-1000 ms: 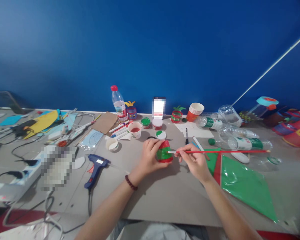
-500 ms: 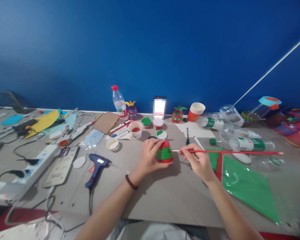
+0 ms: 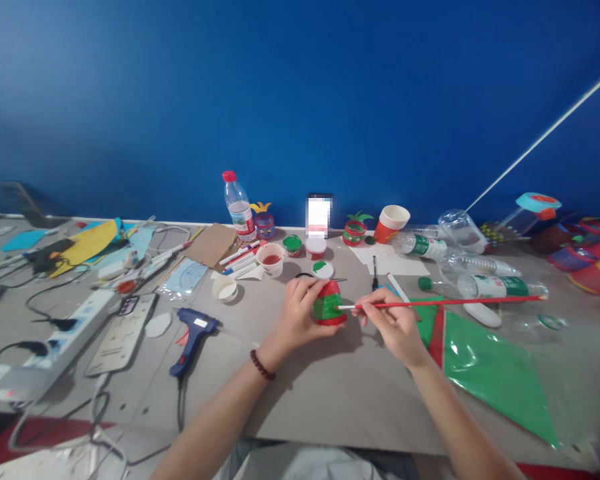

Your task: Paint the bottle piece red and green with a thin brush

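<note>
My left hand grips a small cup painted in red and green bands, holding it above the table. Fingers and thumb wrap its left side and hide part of it. In my right hand is a long red paintbrush, pinched near its metal end. The brush tip touches or nearly touches the green band on the cup's right side. Just behind the cup lies a white lid with green paint on it. An open jar of green paint stands farther back.
A paper cup of red liquid, a smaller paper cup and a blue glue gun are to the left. On the right lie plastic bottles and a green sheet pack. A phone leans on the wall.
My right hand has shifted slightly left and down, bringing the brush tip farther onto the green band. My left hand and the cup are nearly unmoved.
</note>
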The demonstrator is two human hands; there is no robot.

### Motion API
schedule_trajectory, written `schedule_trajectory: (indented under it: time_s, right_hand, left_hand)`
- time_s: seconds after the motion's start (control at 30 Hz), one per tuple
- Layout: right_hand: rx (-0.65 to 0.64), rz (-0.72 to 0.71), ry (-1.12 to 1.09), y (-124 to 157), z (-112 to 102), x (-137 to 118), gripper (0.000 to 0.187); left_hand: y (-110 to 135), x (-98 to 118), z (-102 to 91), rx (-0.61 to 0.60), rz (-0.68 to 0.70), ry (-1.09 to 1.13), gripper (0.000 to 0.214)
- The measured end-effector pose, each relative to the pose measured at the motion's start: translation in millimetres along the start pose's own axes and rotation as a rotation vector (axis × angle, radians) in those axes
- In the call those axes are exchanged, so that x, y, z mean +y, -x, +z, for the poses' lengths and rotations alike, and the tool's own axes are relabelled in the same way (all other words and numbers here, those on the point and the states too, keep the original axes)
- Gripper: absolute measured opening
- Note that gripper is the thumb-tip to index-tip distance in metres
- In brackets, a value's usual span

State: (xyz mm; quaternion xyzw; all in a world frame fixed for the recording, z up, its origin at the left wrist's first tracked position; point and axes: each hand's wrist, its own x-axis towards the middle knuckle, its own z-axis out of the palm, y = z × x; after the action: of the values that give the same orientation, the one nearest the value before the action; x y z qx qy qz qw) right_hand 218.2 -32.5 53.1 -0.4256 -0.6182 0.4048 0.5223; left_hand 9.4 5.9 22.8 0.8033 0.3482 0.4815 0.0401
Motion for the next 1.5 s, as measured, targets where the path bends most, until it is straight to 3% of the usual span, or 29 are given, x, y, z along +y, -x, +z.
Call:
schedule_trajectory:
  time_s: [0.27,0.87,1.03,1.2,1.5]
  right_hand:
    - [-0.041,-0.037,0.158,3.1,1.4,3.9,0.020]
    - [0.124,0.031,0.077,-5.0,-15.8,3.0,0.023]
    - [0.019,0.028,-0.044,-0.6,-2.6,1.2,0.020]
    - [-0.059,0.017,0.046,3.3,6.8,3.4,0.018]
    - [-0.020,-0.029,0.169,1.1,-3.1,0.4,0.024]
  left_hand:
    - [-1.3,1.5,-1.3,0.028,0.021,-0.004,0.077]
    - [-1.1,-4.0,-3.9,0.069,-0.032,-0.018,0.077]
    - [0.2,-4.6,-1.8,0.061,-0.019,-0.018,0.078]
    - [0.6,-4.0,0.7,0.068,-0.003,-0.012,0.077]
    - [-1.1,-5.6,-1.2,0.081,-0.001,-0.024,0.078]
